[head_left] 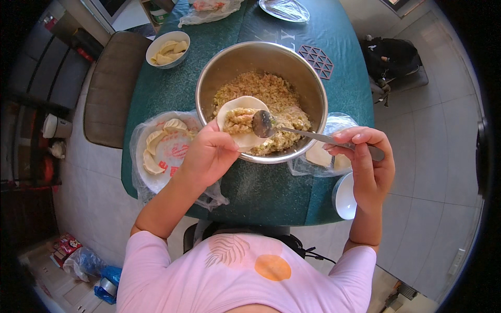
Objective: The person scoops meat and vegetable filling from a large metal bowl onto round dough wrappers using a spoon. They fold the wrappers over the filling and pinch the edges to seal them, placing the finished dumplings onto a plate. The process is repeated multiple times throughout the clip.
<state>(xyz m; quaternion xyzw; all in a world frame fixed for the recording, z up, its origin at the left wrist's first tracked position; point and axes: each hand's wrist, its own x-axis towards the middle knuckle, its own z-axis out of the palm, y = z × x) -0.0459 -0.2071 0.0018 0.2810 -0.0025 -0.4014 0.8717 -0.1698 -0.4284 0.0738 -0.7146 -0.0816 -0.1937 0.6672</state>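
Note:
My left hand [211, 154] holds a round dumpling wrapper [249, 141] by its near left edge, over the near part of a large steel bowl. A mound of chopped filling [238, 120] lies on the wrapper. My right hand [368, 156] grips the handle of a metal spoon [313, 135], whose bowl touches or hovers just over the filling; which of the two I cannot tell. More of the pale, green-flecked filling [261, 86] fills the bottom of the steel bowl [211, 70].
Left of the bowl, a plastic-covered plate [151, 180] carries several folded dumplings [154, 142]. A small bowl [169, 64] of dumplings stands at the far left. Wrappers [318, 155] in a plastic bag lie beneath my right hand, beside a white bowl [345, 197] at the table's edge. A brown trivet [317, 61] lies behind.

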